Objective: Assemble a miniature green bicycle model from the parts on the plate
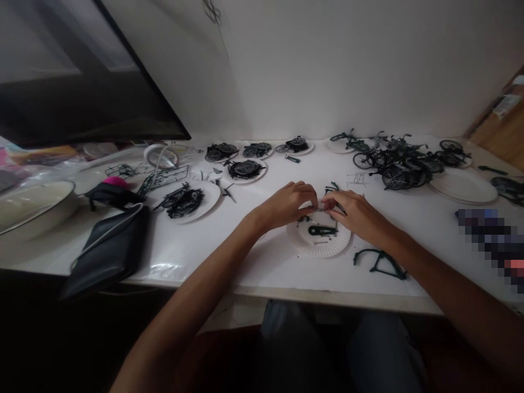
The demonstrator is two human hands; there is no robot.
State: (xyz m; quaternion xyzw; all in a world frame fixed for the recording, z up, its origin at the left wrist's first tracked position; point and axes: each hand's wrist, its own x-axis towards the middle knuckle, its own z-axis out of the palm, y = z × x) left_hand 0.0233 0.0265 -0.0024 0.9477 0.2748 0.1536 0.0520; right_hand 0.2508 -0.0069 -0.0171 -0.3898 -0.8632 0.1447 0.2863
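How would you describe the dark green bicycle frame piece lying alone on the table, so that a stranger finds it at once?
Start at the white table and find the paper plate under the two hands. Just right of that plate, near the table's front edge and beside the right hand's wrist, lies the frame piece. Unlike the other dark parts, it sits on no plate, directly on the table, and shows a curved bar joined to a triangle.

White plates, dark parts on a white table (409,218)

The white paper plate (305,245) holds a dark green part (322,231); right of that plate lies a dark green frame piece (380,263), left a black pouch (108,248) and something pink (115,180).
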